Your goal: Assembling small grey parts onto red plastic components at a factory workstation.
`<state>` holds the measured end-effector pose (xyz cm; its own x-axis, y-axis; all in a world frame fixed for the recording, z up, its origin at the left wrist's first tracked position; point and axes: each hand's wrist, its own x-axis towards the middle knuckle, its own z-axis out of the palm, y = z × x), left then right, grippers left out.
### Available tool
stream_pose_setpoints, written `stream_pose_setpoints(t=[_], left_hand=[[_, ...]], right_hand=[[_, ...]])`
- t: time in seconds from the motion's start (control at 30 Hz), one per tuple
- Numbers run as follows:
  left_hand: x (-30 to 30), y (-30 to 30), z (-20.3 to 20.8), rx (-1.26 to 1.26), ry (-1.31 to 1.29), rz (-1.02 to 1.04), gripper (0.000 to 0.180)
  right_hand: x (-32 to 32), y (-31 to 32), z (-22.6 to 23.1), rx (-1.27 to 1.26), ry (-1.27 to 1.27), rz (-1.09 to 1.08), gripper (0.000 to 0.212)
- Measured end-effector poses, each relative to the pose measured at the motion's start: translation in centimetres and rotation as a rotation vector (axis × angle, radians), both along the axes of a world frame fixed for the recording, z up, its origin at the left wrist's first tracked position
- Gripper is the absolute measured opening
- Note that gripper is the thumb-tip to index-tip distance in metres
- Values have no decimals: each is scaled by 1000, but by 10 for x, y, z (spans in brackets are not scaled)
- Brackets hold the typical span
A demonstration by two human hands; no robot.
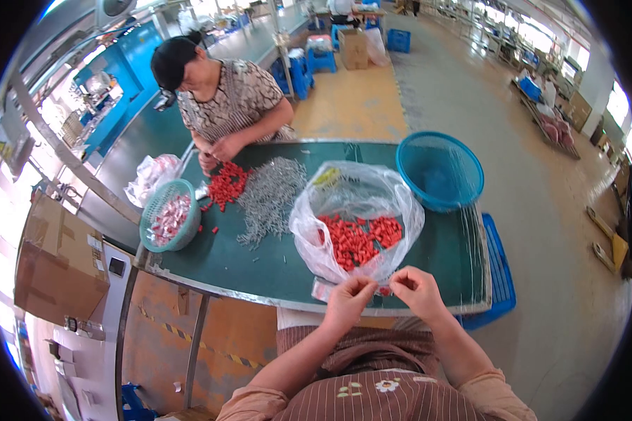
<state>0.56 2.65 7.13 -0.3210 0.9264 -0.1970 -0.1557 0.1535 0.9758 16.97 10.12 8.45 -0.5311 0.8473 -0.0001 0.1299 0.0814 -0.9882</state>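
At the near edge of the green table (260, 284), my left hand (350, 302) and my right hand (420, 293) are held a little apart, each with thumb and fingers pinched together. What they pinch is too small to make out; a bit of red shows between them. Just beyond them stands a large clear plastic bag (309, 242), its mouth spread wide, with many small red pieces (354, 245) inside. A small red-and-white packet (321, 290) lies by my left hand.
A co-worker (235, 98) works across the table, beside red pieces (226, 188) and a heap of thin clear-grey parts (274, 196). A green basket (189, 228) of wrapped pieces stands left, a blue-green basket (435, 203) right. A blue crate (498, 281) sits beside the table.
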Motion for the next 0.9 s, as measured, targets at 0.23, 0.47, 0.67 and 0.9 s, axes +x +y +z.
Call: stream_pose_setpoints(t=[0.23,0.47,0.67,0.9], left_hand=[[8,-9,10,52,-58,-78,12],[9,4,3,38,143,-127,16],[1,14,20,-151,-346,-260,18],[19,5,-1,-186,-303,-280,15]], right_hand=[[4,-7,-2,-4,93,10,4],[1,-2,2,244,22,-7,5],[11,8,5,-305,263,-27,3],[16,4,2,-667,471,-120,4]])
